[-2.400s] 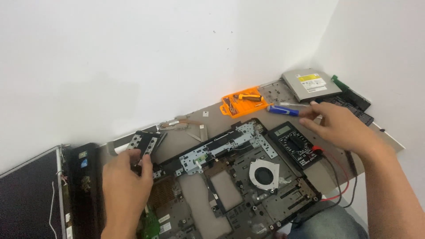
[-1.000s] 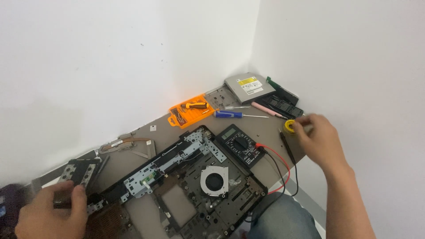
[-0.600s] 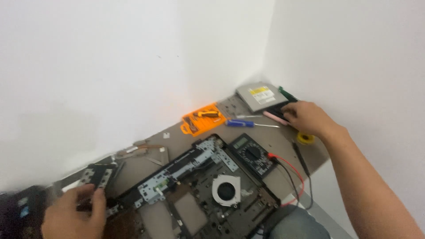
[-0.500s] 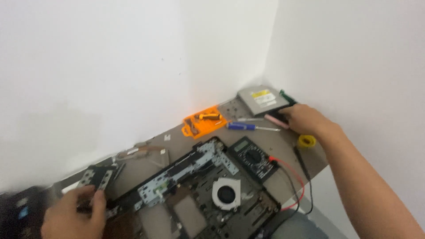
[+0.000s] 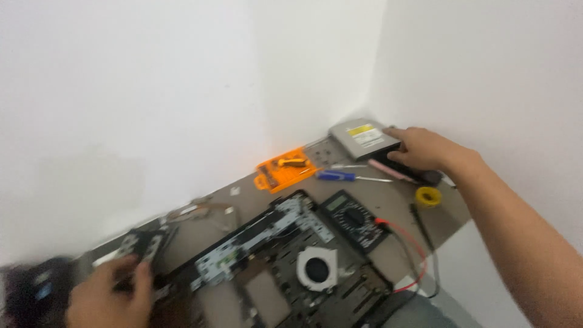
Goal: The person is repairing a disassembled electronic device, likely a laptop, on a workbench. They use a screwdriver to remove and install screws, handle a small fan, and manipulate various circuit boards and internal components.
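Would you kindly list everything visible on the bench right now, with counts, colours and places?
opened laptop base: one, black, front centre
fan: one, white, inside the base
meter: one, black, right of the base
leads: red and black, front right
bit case: one, orange, by the wall
screwdriver: one, blue handle, centre back
disc drive: one, grey, corner
yellow spool: one, right edge
left hand: on a black part, blurred
right hand: at the drive
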